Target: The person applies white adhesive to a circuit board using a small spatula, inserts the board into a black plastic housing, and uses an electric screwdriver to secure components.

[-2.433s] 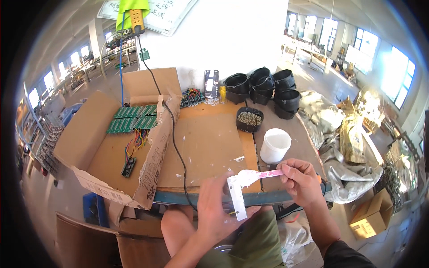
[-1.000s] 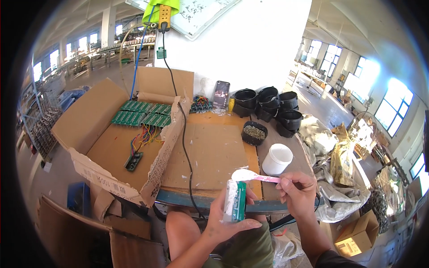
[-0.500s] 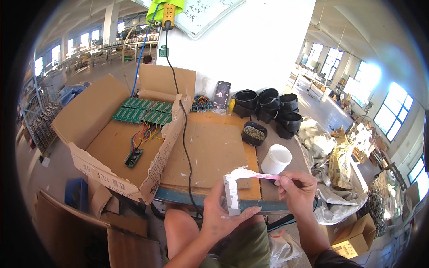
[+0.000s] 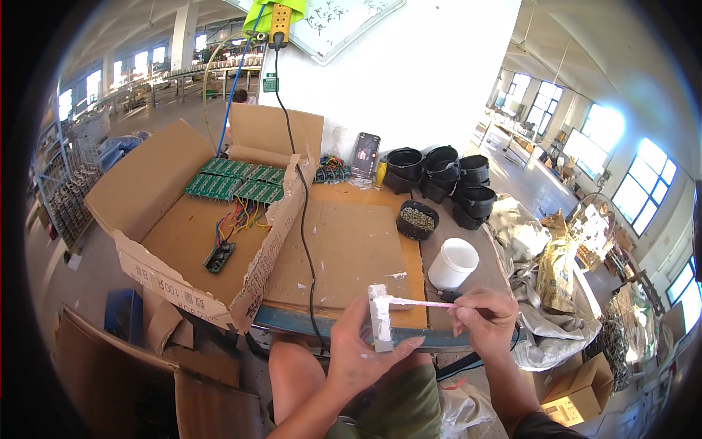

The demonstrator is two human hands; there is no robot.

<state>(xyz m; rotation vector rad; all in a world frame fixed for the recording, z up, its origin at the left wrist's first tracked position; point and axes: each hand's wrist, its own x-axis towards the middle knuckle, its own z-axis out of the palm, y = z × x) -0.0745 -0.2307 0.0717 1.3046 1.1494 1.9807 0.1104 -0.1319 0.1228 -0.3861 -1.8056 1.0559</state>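
Between the thumb and fingers of my left hand (image 4: 360, 344) stands a small grey metal block (image 4: 382, 338), its face smeared with white paste (image 4: 379, 311). My right hand (image 4: 484, 314) pinches the far end of a thin pink stick (image 4: 431, 303), whose paste-coated tip touches the upper part of the block. Both hands are over the front edge of the bench. Just beyond my right hand is an open white tub (image 4: 453, 263); its contents cannot be made out.
An open cardboard box (image 4: 157, 282) with green circuit boards (image 4: 241, 181) and wires stands left. A black cable (image 4: 305, 234) crosses the cardboard sheet (image 4: 351, 238). Black cups (image 4: 475, 203), a black dish of small metal parts (image 4: 417, 220) and a phone (image 4: 365, 155) are at the back.
The stick has swung from above the block down against its upper face, and its large blob of white paste has thinned. My right hand has lowered slightly; the left keeps its grip.
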